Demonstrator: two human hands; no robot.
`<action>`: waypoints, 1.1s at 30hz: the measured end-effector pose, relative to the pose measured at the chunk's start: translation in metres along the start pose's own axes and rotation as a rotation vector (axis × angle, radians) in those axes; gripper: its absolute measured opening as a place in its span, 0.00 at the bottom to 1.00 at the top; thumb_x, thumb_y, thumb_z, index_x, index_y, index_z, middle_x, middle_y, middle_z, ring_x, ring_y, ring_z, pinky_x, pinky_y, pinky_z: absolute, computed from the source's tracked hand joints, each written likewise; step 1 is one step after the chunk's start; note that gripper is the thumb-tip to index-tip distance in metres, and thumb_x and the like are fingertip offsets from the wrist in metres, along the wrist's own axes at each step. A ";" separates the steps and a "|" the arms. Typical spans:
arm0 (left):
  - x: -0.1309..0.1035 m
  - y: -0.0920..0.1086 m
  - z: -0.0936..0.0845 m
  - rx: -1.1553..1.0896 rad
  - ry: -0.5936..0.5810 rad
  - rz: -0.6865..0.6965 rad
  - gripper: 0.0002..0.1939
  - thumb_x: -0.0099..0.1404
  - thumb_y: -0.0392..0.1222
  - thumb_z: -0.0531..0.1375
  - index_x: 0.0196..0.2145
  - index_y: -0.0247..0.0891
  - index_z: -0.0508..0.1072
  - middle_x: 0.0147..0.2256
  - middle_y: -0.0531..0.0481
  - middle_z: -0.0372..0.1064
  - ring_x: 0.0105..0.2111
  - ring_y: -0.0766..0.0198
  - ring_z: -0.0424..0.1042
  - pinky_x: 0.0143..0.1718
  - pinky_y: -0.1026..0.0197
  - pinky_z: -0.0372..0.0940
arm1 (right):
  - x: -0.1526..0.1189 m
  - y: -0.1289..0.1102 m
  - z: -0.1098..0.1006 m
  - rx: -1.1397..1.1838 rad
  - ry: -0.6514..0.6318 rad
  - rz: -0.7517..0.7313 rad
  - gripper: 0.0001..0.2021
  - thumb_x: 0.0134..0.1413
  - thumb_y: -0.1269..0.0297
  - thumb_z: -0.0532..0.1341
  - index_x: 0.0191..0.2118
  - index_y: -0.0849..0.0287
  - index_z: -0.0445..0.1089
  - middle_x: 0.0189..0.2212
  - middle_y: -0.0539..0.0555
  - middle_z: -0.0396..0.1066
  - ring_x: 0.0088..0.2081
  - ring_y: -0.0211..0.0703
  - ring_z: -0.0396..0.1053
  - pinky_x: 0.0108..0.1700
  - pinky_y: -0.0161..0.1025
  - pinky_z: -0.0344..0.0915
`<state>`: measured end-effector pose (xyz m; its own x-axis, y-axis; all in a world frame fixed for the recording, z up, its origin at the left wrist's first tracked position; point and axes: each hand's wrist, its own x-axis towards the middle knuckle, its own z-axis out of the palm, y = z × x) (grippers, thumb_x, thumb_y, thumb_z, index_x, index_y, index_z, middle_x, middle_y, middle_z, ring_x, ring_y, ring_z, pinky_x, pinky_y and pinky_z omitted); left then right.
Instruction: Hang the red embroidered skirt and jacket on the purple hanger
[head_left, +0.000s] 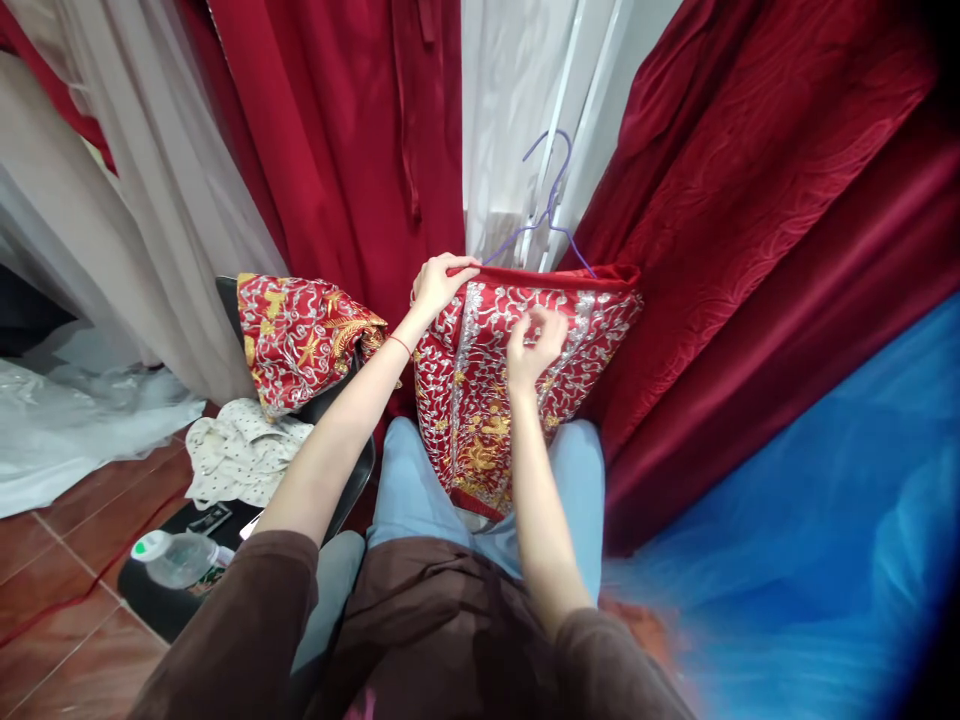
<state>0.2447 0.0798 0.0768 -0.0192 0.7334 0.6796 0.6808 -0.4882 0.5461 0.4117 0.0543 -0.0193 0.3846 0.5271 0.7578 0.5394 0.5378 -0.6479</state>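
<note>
Brown shirt (442, 640), left hand (441, 284) gripping embroidered garment (484, 400), right hand (535, 345) nearby

The person is wearing a dark brown top (450, 630), its short sleeves (247, 590) showing at the lower left and lower right of the frame. Light blue trousers (412, 480) are covering the legs at lower centre. A thin red string (400, 345) is circling the left wrist.

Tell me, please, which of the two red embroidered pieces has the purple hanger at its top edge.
The embroidered piece held by the left hand has the purple hanger; the other piece, bunched beyond the left forearm, shows none.
</note>
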 end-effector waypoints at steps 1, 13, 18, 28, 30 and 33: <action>0.001 0.000 0.000 0.000 -0.011 -0.015 0.11 0.66 0.45 0.63 0.43 0.47 0.83 0.46 0.53 0.79 0.49 0.56 0.74 0.51 0.59 0.62 | -0.019 0.004 0.001 0.029 -0.032 0.052 0.14 0.67 0.57 0.49 0.44 0.59 0.67 0.40 0.60 0.72 0.43 0.46 0.70 0.50 0.46 0.65; -0.006 0.008 -0.003 0.019 -0.039 -0.047 0.11 0.67 0.47 0.62 0.44 0.49 0.82 0.48 0.53 0.78 0.49 0.56 0.74 0.51 0.58 0.63 | -0.097 0.010 0.064 0.239 -0.317 0.544 0.07 0.53 0.58 0.63 0.29 0.55 0.69 0.26 0.50 0.75 0.30 0.43 0.72 0.42 0.38 0.65; -0.009 0.009 -0.003 0.030 -0.033 -0.049 0.10 0.67 0.47 0.62 0.43 0.51 0.82 0.48 0.56 0.78 0.50 0.56 0.73 0.49 0.58 0.63 | -0.098 0.013 0.074 0.372 -0.289 0.664 0.08 0.50 0.59 0.64 0.26 0.56 0.69 0.19 0.47 0.72 0.23 0.40 0.71 0.37 0.37 0.66; -0.010 0.007 -0.002 0.013 -0.045 -0.048 0.10 0.66 0.47 0.63 0.43 0.49 0.82 0.48 0.55 0.78 0.49 0.55 0.72 0.49 0.58 0.62 | -0.101 0.010 0.077 0.527 -0.288 0.790 0.13 0.52 0.57 0.59 0.23 0.58 0.66 0.21 0.52 0.74 0.20 0.37 0.67 0.24 0.34 0.60; -0.011 0.007 -0.002 0.005 -0.043 -0.033 0.10 0.67 0.47 0.62 0.43 0.48 0.82 0.48 0.55 0.78 0.49 0.56 0.73 0.49 0.58 0.62 | -0.102 0.011 0.075 0.520 -0.271 0.773 0.12 0.50 0.56 0.61 0.22 0.57 0.66 0.21 0.51 0.73 0.21 0.38 0.68 0.26 0.34 0.61; -0.012 0.008 -0.003 0.008 -0.047 -0.029 0.10 0.67 0.47 0.62 0.43 0.48 0.82 0.48 0.54 0.78 0.50 0.56 0.73 0.49 0.59 0.62 | -0.103 0.011 0.073 0.504 -0.231 0.737 0.11 0.48 0.57 0.62 0.22 0.56 0.65 0.21 0.49 0.72 0.25 0.38 0.68 0.30 0.35 0.63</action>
<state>0.2484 0.0656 0.0738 -0.0045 0.7687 0.6396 0.6866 -0.4627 0.5609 0.3238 0.0542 -0.1102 0.3133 0.9391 0.1409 -0.1932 0.2083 -0.9588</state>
